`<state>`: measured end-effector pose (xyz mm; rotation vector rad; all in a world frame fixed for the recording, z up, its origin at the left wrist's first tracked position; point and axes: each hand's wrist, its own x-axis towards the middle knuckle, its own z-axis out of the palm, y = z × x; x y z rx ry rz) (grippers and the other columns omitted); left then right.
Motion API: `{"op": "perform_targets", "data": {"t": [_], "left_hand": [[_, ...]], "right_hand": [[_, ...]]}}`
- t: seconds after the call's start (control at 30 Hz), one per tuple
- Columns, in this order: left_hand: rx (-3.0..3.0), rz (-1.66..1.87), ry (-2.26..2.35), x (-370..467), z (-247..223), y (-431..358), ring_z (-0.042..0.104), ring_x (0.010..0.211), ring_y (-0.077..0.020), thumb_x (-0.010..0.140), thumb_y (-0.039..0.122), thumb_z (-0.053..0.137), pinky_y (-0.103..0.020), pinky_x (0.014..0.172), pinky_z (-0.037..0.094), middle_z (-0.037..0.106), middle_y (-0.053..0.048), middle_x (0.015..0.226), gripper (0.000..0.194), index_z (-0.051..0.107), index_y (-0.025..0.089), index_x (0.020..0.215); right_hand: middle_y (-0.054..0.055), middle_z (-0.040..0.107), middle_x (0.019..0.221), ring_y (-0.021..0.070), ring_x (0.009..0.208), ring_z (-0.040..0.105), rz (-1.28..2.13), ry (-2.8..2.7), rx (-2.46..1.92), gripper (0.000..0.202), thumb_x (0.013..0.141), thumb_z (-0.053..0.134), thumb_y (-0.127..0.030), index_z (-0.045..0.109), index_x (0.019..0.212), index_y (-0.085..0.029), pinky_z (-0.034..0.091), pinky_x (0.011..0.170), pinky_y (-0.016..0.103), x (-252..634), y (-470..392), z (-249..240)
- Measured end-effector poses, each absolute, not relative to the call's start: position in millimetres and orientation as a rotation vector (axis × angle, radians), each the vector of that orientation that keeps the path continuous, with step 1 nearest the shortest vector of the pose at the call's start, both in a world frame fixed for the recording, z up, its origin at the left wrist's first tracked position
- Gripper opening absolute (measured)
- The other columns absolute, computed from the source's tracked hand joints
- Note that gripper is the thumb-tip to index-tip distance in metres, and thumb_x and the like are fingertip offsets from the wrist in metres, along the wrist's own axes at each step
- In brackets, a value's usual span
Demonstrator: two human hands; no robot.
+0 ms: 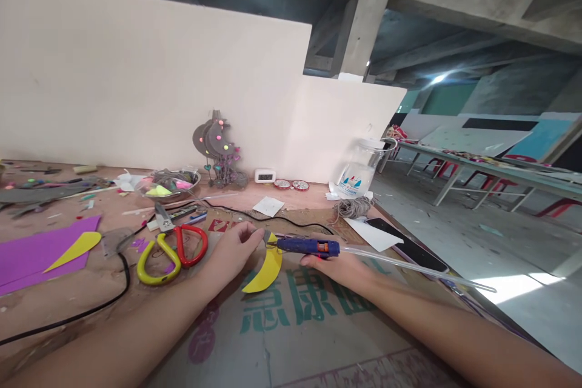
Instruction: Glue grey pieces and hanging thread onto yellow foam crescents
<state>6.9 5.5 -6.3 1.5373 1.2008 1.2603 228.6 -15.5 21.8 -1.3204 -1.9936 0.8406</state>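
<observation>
A yellow crescent-shaped piece (pixel 266 273) hangs over the cardboard sheet (pixel 227 327), its upper end at the fingertips of my left hand (pixel 237 247), which are pinched together on it. My right hand (pixel 334 267) is wrapped round a blue glue gun (pixel 304 247). The gun's nozzle points left and meets the top of the yellow crescent; whether glue lies there cannot be made out. A long clear glue stick (pixel 418 267) sticks out of the gun's back end to the right.
Scissors (pixel 175 251) with red and yellow handles lie left of my left hand. Purple sheets (pixel 50 254) are further left, near a black cable (pixel 125 279). Behind are a glittery bowl (pixel 169 185), a white clock (pixel 265 176) and a water jug (pixel 357 173). A phone (pixel 409 245) lies right.
</observation>
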Motion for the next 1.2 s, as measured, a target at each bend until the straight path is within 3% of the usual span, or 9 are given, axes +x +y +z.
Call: {"op": "perform_targets", "data": {"t": [0.3,0.73,1.2], "left_hand": [[1.566,1.214,1.216,3.6,-3.7,3.9,0.040,0.042,-0.0096,0.074,0.044,0.053,-0.023,0.042,0.029,0.045,0.005,0.047,0.029,0.048,0.019,0.059],[1.648,1.135,1.270,1.0,-2.9,2.8,0.039,0.045,-0.0078,0.080,0.046,0.046,-0.020,0.045,0.029,0.043,0.006,0.051,0.031,0.045,0.019,0.065],[1.658,1.132,1.291,1.1,0.2,2.9,0.042,0.050,-0.0089,0.079,0.043,0.048,-0.020,0.048,0.032,0.045,0.005,0.053,0.029,0.046,0.018,0.063]], "right_hand": [[-0.004,0.050,0.062,0.0096,0.057,0.045,0.893,-1.954,-1.379,0.029,0.067,0.065,-0.044,0.055,0.074,-0.018,0.036,0.051,0.020,225.6,-15.4,24.1],[-0.002,0.058,0.068,0.0124,0.062,0.052,0.855,-1.987,-1.388,0.031,0.068,0.064,-0.048,0.060,0.081,-0.020,0.042,0.056,0.022,227.7,-14.9,20.8],[-0.002,0.056,0.066,0.0119,0.060,0.052,0.826,-1.940,-1.424,0.030,0.068,0.062,-0.048,0.054,0.073,-0.019,0.043,0.057,0.022,229.4,-10.2,18.6]]}}
